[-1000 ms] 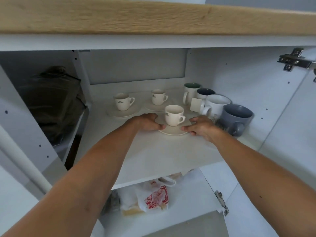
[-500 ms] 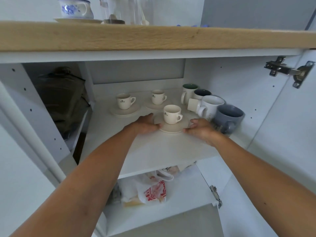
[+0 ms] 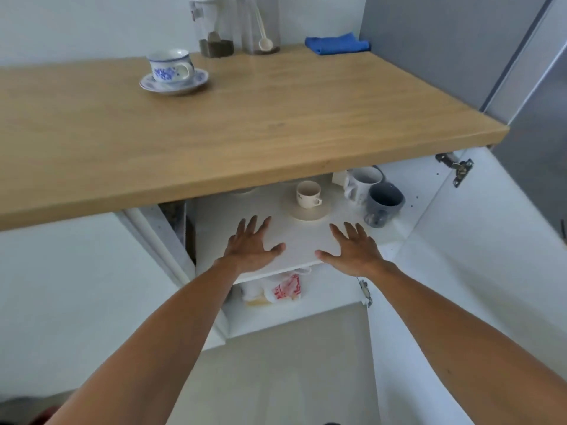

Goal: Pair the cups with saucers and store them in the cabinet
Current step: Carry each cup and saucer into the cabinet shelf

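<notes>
A cream cup (image 3: pixel 308 194) stands on its cream saucer (image 3: pixel 306 211) on the white cabinet shelf (image 3: pixel 300 240), under the wooden countertop (image 3: pixel 245 118). My left hand (image 3: pixel 250 248) and my right hand (image 3: pixel 352 248) hover with fingers spread over the shelf's front edge, holding nothing, a little short of the saucer. On the countertop at the back left a blue-patterned cup (image 3: pixel 170 65) sits on a matching saucer (image 3: pixel 175 84). The other cup pairs deeper in the cabinet are hidden by the countertop.
A white mug (image 3: pixel 360 184) and a grey mug (image 3: pixel 383 204) stand on the shelf to the right of the saucer. A plastic bag (image 3: pixel 277 289) lies on the lower shelf. Glass jars (image 3: pixel 216 29) and a blue cloth (image 3: pixel 337 44) sit at the countertop's back. The cabinet door (image 3: pixel 460 271) stands open at right.
Both hands have let go of the cream saucer and drawn back to the shelf's front edge with fingers spread. The view has risen, showing the countertop from above.
</notes>
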{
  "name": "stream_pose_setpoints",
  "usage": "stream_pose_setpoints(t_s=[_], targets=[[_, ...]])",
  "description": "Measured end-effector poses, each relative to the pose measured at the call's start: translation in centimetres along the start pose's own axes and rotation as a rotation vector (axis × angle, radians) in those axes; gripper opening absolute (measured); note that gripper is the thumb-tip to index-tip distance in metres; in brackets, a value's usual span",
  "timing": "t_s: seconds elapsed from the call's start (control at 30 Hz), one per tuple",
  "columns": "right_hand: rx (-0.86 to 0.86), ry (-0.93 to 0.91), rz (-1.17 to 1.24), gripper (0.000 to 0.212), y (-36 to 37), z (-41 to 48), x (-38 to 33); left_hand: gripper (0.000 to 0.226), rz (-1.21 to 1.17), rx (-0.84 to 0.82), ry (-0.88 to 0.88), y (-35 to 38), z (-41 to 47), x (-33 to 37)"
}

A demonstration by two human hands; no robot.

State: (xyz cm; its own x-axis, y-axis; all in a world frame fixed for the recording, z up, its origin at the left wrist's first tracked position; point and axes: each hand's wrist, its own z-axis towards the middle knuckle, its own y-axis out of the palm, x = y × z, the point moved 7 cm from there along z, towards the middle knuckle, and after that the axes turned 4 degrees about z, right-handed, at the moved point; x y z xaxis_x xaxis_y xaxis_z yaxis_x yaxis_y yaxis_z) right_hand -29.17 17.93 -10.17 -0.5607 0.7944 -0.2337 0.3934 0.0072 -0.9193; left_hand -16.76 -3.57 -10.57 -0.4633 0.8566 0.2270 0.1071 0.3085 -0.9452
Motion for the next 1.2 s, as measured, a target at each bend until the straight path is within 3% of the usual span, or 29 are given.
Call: stream_pose_setpoints(t_s=[0.3, 0.53, 0.87, 1.2], targets=[[-0.1, 0.088, 0.005, 0.105, -5.9, -18.4, -3.2, 0.096, 0.009, -0.091, 0.01, -8.0, -17.1, 2.4], [-0.065, 0.051, -0.052, 0.108, -12.1, -26.6, -6.6, 0.094, 0.063, -0.053, 0.066, -15.4, -25.7, 3.8], [-0.006, -0.039, -0.018, 0.106, -21.6, -26.9, -11.2, 0.092, 0.087, 0.04, 0.021, -26.2, -28.6, 3.2], [0.006, -0.14, -0.032, 0.11, -27.1, -19.2, -18.3, 0.092, 0.015, 0.144, -0.068, -34.1, -24.5, -2.0]])
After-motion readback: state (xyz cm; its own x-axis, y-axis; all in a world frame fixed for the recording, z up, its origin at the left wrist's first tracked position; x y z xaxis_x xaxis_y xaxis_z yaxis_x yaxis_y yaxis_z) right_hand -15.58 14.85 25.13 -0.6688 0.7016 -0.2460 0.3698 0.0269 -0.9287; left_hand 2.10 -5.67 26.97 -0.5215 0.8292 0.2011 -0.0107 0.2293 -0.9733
